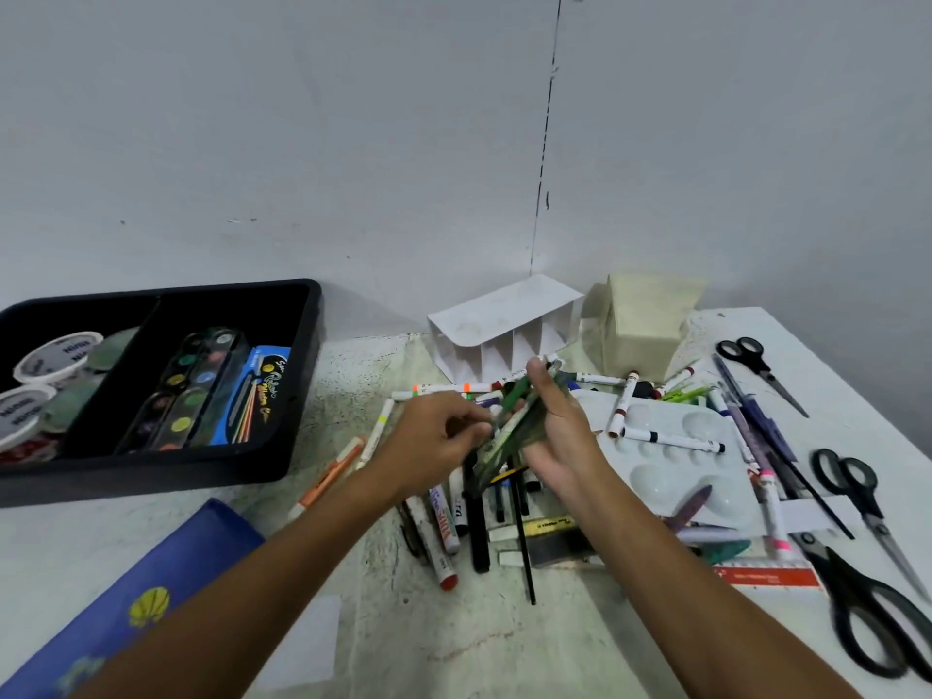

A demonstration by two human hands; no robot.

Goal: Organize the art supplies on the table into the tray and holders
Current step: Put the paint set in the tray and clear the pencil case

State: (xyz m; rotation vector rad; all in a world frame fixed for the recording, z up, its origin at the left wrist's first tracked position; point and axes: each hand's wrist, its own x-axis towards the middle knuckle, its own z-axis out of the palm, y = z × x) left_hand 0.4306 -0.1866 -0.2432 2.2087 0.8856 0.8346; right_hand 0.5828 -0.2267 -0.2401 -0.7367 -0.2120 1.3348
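My right hand (pixel 557 436) grips a bundle of pens and markers (pixel 509 426), mostly green and dark, held slanted above the table's middle. My left hand (pixel 433 436) pinches the lower part of the same bundle. Below the hands lies a pile of loose markers (pixel 444 522). A white divided holder (pixel 504 327) lies tipped on its side at the back, beside a beige holder (pixel 640 325). The black tray (pixel 297 355) at the left holds watercolour sets and paint tubs.
A white paint palette (pixel 671 461) with markers on it lies to the right. Three pairs of black scissors (pixel 761 370) (pixel 857 502) (pixel 872 623) lie along the right edge. A blue sheet (pixel 151 587) covers the near left. A ruler (pixel 771 577) lies by the palette.
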